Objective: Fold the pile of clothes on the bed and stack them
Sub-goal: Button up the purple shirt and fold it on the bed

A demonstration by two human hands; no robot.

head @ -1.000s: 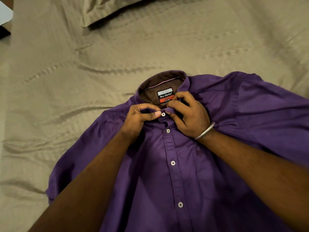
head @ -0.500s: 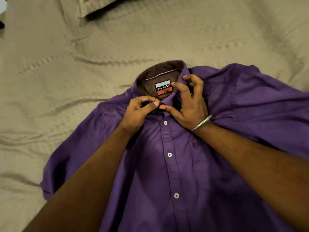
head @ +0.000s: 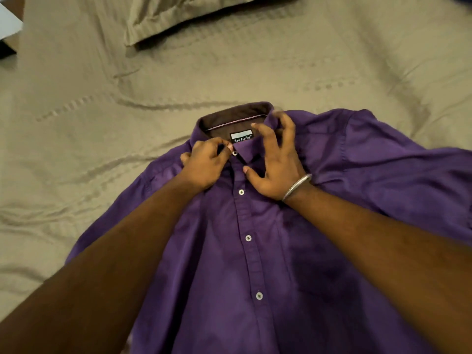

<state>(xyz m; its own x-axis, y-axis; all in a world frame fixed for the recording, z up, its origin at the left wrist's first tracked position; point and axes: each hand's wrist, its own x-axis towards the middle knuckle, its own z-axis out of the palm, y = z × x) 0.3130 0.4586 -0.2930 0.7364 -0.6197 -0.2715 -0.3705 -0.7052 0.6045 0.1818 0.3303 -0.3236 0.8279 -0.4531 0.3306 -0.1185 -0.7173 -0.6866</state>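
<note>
A purple button-up shirt [head: 258, 267] lies front up on the bed, buttoned down the middle, with its brown-lined collar [head: 229, 118] at the far end. My left hand [head: 204, 167] pinches the left collar edge beside the top button [head: 234, 153]. My right hand [head: 275, 169], with a metal bangle on the wrist, has its fingers spread and arched over the right side of the collar. Its fingertips touch the fabric and its thumb rests on the button strip. Both forearms cover parts of the shirt's body.
The tan bedsheet [head: 102, 118] is wrinkled around the shirt. A matching pillow [head: 178, 16] lies at the far edge. A white object [head: 7, 24] shows at the top left corner beyond the bed.
My right hand has let go of its pinch at the collar and spread its fingers over the collar's right side. The left hand keeps pinching by the top button.
</note>
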